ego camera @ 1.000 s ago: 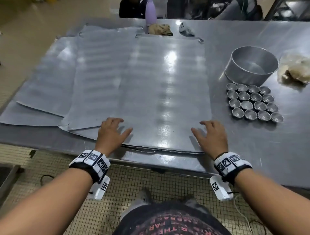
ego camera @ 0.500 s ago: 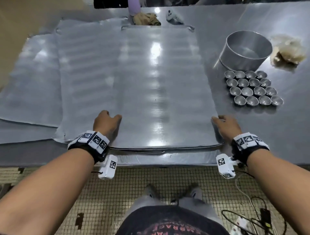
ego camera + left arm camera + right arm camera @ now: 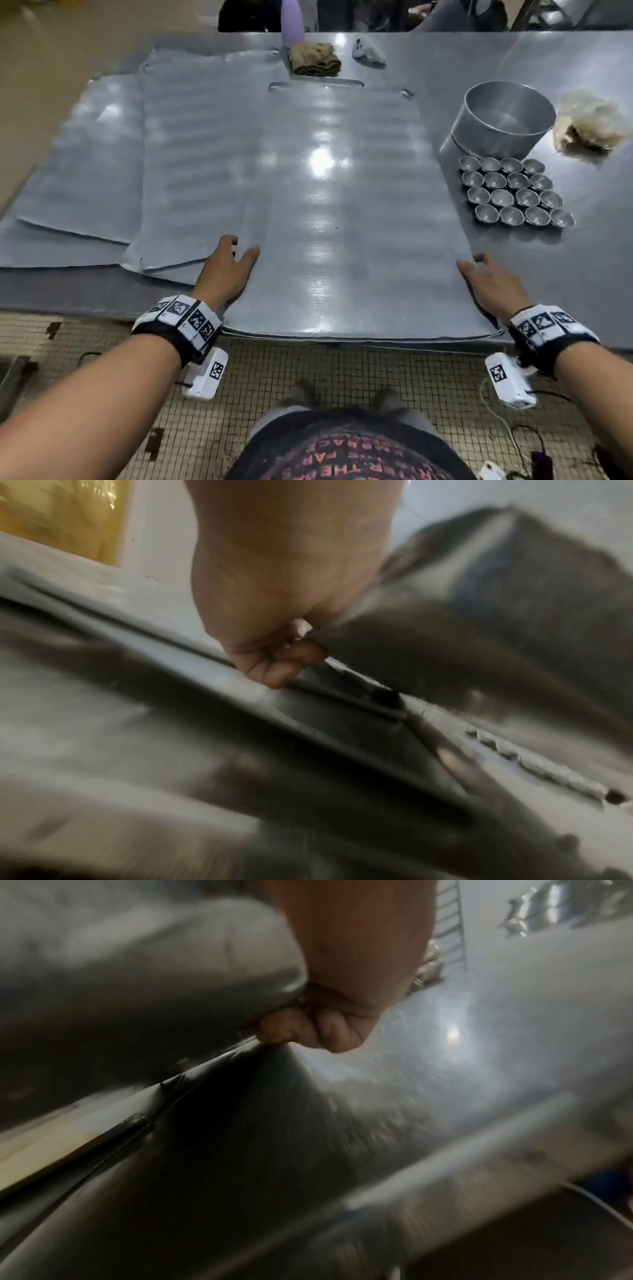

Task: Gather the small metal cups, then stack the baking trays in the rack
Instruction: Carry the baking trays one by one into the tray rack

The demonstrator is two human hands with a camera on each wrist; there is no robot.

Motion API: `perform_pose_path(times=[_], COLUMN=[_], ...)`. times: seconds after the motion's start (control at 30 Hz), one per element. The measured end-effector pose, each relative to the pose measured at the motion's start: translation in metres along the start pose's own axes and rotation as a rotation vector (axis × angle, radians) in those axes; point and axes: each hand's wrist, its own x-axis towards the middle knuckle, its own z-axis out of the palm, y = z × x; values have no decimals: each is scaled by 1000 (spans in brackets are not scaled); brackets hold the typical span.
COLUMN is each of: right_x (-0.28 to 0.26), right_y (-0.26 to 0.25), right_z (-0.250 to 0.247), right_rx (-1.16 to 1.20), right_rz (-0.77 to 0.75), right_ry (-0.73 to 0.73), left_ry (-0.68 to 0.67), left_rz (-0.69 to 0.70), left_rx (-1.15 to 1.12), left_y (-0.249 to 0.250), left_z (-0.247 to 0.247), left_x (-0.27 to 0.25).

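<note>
At the near edge of the steel table [image 3: 582, 291], the left hand [image 3: 224, 270] and right hand [image 3: 489, 284] take the top baking tray [image 3: 329, 222] by its two long sides. The wrist views show fingers curled under each rim, a grip that looks set for a level lift. More trays [image 3: 191, 154] lie fanned out to the left. The small metal cups [image 3: 513, 192] sit gathered in neat rows beside a round tin [image 3: 503, 120], apparently done. No rack is in view. The shirt lettering is upside down; I can't make it out.
</note>
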Motion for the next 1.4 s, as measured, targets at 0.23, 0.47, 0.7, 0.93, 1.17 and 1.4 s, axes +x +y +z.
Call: perform_pose_path(times=[0.23,0.47,0.7,0.93,1.17,1.4], right_x=[-14,-2,3,2,13,22], right_y=[40,65,78,78,55,6], right_z=[-3,-1,-9,-27,-48,-55], right_rx=[40,38,159,244,257,238], right_rz=[-2,-38,-102,-161,-246,-408], right_ry=[-11,-6,21,59,56,43], left_ry=[37,128,146,214,270,414], left_rz=[-97,-188,-93,-31,10,22], left_rx=[-90,-86,-177,-263,-275,-294], left_y=[-28,-16,-10,-7,3,8], left_z=[42,66,74,76,69,34], left_x=[-59,-81,-88,-102,-114,-122])
